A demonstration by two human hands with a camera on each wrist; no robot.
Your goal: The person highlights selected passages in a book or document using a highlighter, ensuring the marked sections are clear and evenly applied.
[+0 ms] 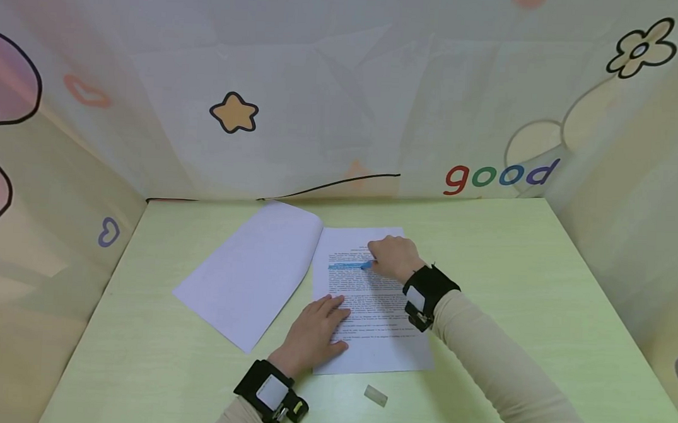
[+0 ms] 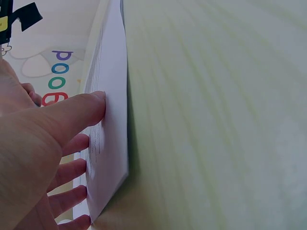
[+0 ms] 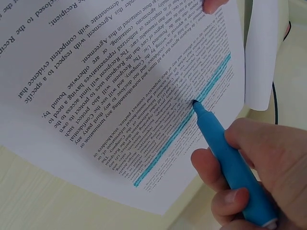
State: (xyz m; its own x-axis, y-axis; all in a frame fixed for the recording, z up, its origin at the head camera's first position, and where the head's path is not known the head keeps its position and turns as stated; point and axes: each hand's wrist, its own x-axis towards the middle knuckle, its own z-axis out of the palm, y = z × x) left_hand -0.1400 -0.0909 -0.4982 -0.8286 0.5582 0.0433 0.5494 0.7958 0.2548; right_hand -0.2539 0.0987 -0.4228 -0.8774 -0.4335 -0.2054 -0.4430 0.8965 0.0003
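Nearest, a small greyish rectangular piece lay on the table. Just beyond, the left hand rested, fingers spread, on the printed page's near left part. Farther off, the right hand had its grip closed round a blue highlighter, tip at a blue band across the text's far part. A blank-faced sheet slanted off left.

A green table bears papers, a strip.
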